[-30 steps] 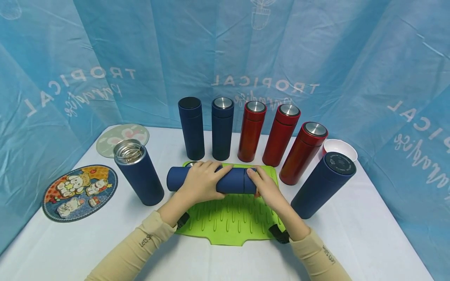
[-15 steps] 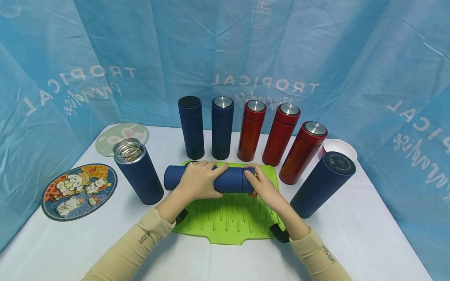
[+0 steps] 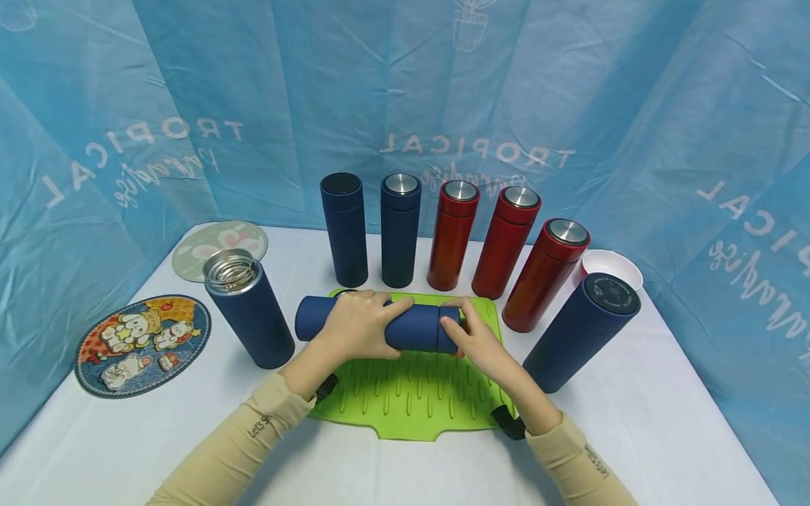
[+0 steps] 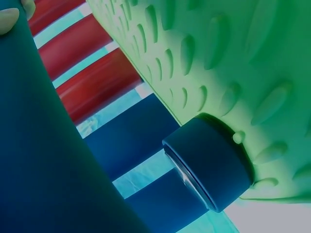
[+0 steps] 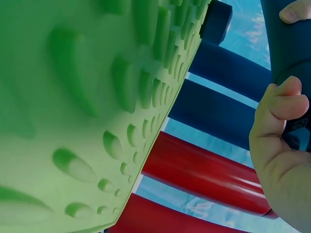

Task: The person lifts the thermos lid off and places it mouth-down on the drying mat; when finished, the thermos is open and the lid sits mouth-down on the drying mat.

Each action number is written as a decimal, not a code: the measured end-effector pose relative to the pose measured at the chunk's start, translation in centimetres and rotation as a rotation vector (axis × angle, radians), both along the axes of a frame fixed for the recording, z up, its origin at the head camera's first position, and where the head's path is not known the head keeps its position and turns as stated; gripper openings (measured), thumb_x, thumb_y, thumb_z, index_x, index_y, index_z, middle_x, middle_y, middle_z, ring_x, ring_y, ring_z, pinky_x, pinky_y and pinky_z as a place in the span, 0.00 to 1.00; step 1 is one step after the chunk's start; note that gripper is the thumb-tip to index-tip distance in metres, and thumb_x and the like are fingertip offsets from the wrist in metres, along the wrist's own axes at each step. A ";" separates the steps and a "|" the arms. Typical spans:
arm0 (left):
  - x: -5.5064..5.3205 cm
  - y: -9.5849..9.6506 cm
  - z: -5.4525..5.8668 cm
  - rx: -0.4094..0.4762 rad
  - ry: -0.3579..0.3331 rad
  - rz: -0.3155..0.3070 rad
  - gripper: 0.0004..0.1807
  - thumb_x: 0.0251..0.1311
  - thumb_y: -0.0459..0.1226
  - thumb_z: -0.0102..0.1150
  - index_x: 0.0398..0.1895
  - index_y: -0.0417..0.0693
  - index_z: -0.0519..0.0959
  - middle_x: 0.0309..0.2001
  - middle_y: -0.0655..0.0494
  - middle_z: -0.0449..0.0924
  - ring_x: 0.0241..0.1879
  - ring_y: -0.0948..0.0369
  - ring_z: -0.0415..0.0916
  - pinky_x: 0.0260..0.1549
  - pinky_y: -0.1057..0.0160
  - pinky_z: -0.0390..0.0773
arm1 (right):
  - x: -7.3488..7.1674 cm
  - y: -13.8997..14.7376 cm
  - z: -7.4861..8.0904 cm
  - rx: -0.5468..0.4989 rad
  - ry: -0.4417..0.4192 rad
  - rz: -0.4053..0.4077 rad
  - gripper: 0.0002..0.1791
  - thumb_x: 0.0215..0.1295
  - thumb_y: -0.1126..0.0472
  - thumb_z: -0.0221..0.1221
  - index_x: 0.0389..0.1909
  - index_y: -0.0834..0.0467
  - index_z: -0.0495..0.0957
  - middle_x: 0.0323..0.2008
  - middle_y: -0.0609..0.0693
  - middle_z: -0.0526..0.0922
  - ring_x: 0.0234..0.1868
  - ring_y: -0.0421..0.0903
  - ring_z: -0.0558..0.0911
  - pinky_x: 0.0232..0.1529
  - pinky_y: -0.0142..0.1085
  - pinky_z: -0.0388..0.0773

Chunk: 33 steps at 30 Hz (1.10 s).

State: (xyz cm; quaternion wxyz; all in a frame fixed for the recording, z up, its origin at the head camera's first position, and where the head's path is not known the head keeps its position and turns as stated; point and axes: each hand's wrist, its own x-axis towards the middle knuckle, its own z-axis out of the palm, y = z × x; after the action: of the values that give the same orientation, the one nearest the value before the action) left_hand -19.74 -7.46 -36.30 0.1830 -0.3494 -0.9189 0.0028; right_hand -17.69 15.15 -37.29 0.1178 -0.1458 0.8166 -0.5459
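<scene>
Gripping the navy bottle (image 3: pixel 414 327) left of its middle with the left hand (image 3: pixel 361 327), with fingers curled over the top; pinching its seamed right end with the right hand (image 3: pixel 473 339), between thumb and fingers. Holding it sideways, nearly level, over the far part of the green mat (image 3: pixel 411 400); cannot tell whether touching the mat, nor whether pinching a lid or a base beyond the seam.

Could slip if twisted hard at that seam, looking smooth-coated and offering no visible ridge to grasp; would probably roll towards the near side. Could come apart with a jerk if pulled rather than turned, throwing both hands outward. Might then hit the open bottle (image 3: pixel 256 323) standing on the left, or brush the dark-topped bottle (image 3: pixel 572 344) at the near right with the right forearm. Could also knock over the loose cap (image 4: pixel 209 167), resting at the far left of the mat, if shoved away from the body.
</scene>
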 end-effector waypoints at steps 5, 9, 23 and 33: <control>0.0 0.1 -0.1 0.011 0.008 0.004 0.42 0.29 0.61 0.70 0.56 0.60 0.74 0.38 0.51 0.80 0.32 0.55 0.79 0.27 0.57 0.77 | -0.4 0.4 -1.1 0.015 0.017 -0.001 0.22 0.70 0.49 0.47 0.60 0.52 0.58 0.45 0.63 0.70 0.34 0.51 0.73 0.33 0.45 0.74; 0.0 0.0 -0.1 0.024 -0.017 0.018 0.45 0.32 0.66 0.66 0.58 0.59 0.72 0.44 0.50 0.80 0.37 0.54 0.79 0.30 0.55 0.78 | -0.5 0.5 -1.1 0.030 0.057 -0.026 0.21 0.70 0.46 0.45 0.59 0.50 0.59 0.43 0.62 0.72 0.31 0.56 0.74 0.33 0.47 0.73; 0.0 -0.2 -0.3 -0.026 -0.119 0.141 0.46 0.39 0.75 0.50 0.57 0.57 0.71 0.45 0.50 0.79 0.38 0.55 0.79 0.32 0.54 0.77 | -1.3 0.0 -0.6 -0.105 -0.214 -0.103 0.28 0.70 0.40 0.37 0.61 0.55 0.52 0.43 0.64 0.70 0.23 0.50 0.75 0.26 0.36 0.73; 0.2 0.3 -0.1 -0.009 -0.028 0.117 0.44 0.37 0.73 0.53 0.54 0.56 0.74 0.40 0.49 0.80 0.34 0.55 0.79 0.25 0.57 0.76 | -1.6 -0.9 -0.5 0.027 -0.160 -0.257 0.28 0.68 0.36 0.35 0.54 0.54 0.63 0.45 0.61 0.69 0.31 0.52 0.73 0.27 0.41 0.75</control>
State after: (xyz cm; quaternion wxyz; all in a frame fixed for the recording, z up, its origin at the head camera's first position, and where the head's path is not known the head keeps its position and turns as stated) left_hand -19.52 -7.14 -36.43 0.1682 -0.2960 -0.9402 0.0129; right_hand -19.32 14.26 -37.82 0.1134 0.0054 0.8239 -0.5553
